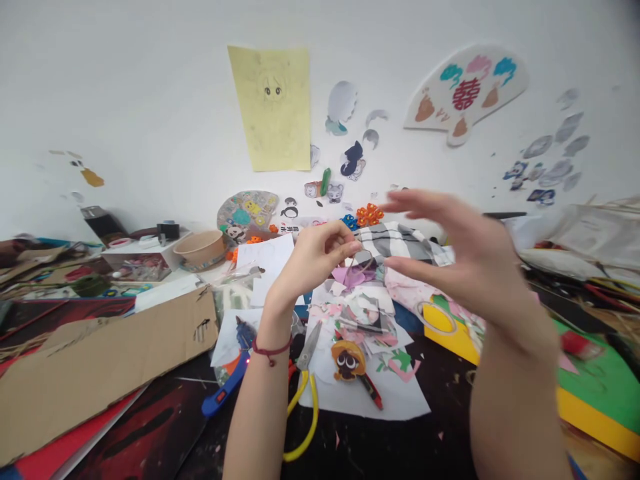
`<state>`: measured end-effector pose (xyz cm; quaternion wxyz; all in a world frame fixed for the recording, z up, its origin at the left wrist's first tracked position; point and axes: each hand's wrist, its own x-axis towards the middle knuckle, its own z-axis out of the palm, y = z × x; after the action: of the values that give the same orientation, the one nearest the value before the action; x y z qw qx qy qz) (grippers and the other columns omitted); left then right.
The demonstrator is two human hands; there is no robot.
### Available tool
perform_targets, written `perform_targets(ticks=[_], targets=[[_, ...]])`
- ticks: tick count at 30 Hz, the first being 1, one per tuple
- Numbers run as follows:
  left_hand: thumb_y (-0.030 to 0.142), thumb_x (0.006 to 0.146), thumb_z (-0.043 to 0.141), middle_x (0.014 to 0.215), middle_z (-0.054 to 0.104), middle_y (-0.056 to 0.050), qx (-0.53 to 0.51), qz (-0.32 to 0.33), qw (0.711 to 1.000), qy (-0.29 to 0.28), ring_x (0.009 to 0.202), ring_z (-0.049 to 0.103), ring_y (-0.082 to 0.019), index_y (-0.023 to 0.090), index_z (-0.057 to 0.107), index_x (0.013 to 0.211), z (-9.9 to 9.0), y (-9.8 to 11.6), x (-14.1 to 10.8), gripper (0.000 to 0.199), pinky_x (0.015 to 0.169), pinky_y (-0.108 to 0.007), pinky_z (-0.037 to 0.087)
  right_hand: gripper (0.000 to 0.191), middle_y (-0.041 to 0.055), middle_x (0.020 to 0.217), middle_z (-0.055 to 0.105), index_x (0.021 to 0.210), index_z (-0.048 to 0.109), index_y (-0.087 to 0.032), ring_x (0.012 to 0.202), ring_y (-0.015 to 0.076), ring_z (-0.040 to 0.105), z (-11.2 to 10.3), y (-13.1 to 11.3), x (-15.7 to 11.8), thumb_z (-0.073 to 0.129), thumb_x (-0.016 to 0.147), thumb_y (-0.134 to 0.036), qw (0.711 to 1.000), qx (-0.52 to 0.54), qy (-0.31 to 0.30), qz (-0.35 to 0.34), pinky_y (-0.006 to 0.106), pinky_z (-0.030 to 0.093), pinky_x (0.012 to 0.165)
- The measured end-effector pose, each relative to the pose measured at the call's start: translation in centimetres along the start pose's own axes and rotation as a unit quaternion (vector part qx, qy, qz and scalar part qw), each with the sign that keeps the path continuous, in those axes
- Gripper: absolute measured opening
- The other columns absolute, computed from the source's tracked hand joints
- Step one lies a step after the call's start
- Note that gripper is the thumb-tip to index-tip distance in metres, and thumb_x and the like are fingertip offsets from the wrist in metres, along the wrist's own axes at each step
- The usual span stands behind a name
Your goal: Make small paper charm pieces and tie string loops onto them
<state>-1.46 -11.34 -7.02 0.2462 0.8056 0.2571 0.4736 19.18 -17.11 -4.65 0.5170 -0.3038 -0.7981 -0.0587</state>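
My left hand [320,257] is raised over the middle of the desk, thumb and fingers pinched together. A thin pale curved strip [369,268], like part of a loop, hangs at its fingertips; its exact kind is hard to make out. To the right, my right hand [465,250] is lifted with thumb and fingers spread, somewhat blurred, and nothing shows between them. Beneath both hands, paper scraps [367,310] in pink, white, purple and green lie on a white sheet [350,400]. A round cartoon piece [347,361] rests there, partly over a red and black cutter [371,392].
Yellow-handled scissors [314,407] and a blue glue gun [227,392] lie near my left forearm. Cardboard [115,353] covers the left side. A tape ring [437,318] sits on yellow and green sheets [595,380] at right. Behind stands a decorated wall [180,100].
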Motion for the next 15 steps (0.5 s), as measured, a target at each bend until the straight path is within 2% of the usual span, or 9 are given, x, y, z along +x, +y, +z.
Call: perform_targets(ticks=[2, 3, 5, 8, 11, 15], targets=[[0.035, 0.089, 0.064, 0.064, 0.055, 0.001, -0.004, -0.001, 1.000, 0.003, 0.055, 0.048, -0.009, 0.017, 0.058, 0.078, -0.1, -0.1, 0.0, 0.021, 0.051, -0.022, 0.037, 0.065, 0.0053, 0.129, 0.065, 0.135, 0.055, -0.029, 0.113, 0.0256, 0.064, 2.0, 2.0, 0.5, 0.079, 0.074, -0.034, 0.994, 0.056, -0.095, 0.024, 0.044, 0.053, 0.098], [0.035, 0.089, 0.063, 0.065, 0.055, 0.001, -0.008, -0.003, 1.000, 0.006, 0.055, 0.049, -0.009, 0.018, 0.058, 0.078, -0.1, -0.2, -0.1, 0.021, 0.052, -0.022, 0.038, 0.058, 0.0058, 0.129, 0.065, 0.131, 0.059, -0.027, 0.111, 0.0249, 0.065, 3.0, 2.8, 0.7, 0.077, 0.077, -0.034, 0.986, 0.085, -0.134, 0.045, 0.043, 0.054, 0.096], [0.037, 0.089, 0.063, 0.067, 0.056, 0.000, -0.026, -0.008, 1.000, 0.010, 0.057, 0.052, -0.009, 0.017, 0.058, 0.080, -0.2, -0.2, -0.1, 0.022, 0.053, -0.022, 0.040, 0.040, 0.0064, 0.115, 0.072, 0.119, 0.067, -0.023, 0.102, 0.0230, 0.068, 4.7, 4.0, 1.0, 0.073, 0.081, -0.033, 0.972, 0.146, -0.164, 0.086, 0.041, 0.054, 0.093], [0.039, 0.088, 0.063, 0.069, 0.056, 0.000, -0.052, -0.009, 0.999, 0.013, 0.058, 0.053, -0.009, 0.017, 0.057, 0.081, -0.4, -0.2, -0.2, 0.024, 0.055, -0.022, 0.041, 0.034, 0.0065, 0.103, 0.074, 0.110, 0.070, -0.021, 0.093, 0.0214, 0.070, 6.1, 4.5, 1.1, 0.074, 0.080, -0.037, 0.949, 0.248, -0.132, 0.143, 0.037, 0.056, 0.087], [0.039, 0.088, 0.064, 0.067, 0.056, 0.001, -0.041, -0.005, 0.999, 0.010, 0.057, 0.051, -0.009, 0.016, 0.057, 0.080, -0.5, -0.1, -0.2, 0.025, 0.054, -0.021, 0.040, 0.031, 0.0051, 0.097, 0.075, 0.103, 0.071, -0.021, 0.083, 0.0182, 0.071, 6.5, 4.4, 1.0, 0.075, 0.079, -0.040, 0.921, 0.328, -0.105, 0.182, 0.032, 0.057, 0.077], [0.038, 0.090, 0.061, 0.065, 0.058, 0.001, 0.017, -0.008, 1.000, 0.017, 0.056, 0.050, -0.009, 0.017, 0.056, 0.078, -0.6, -0.2, -0.3, 0.025, 0.054, -0.021, 0.038, 0.027, 0.0034, 0.082, 0.074, 0.095, 0.074, -0.019, 0.067, 0.0136, 0.068, 6.9, 4.3, 0.9, 0.075, 0.078, -0.040, 0.906, 0.362, -0.064, 0.211, 0.026, 0.055, 0.062]])
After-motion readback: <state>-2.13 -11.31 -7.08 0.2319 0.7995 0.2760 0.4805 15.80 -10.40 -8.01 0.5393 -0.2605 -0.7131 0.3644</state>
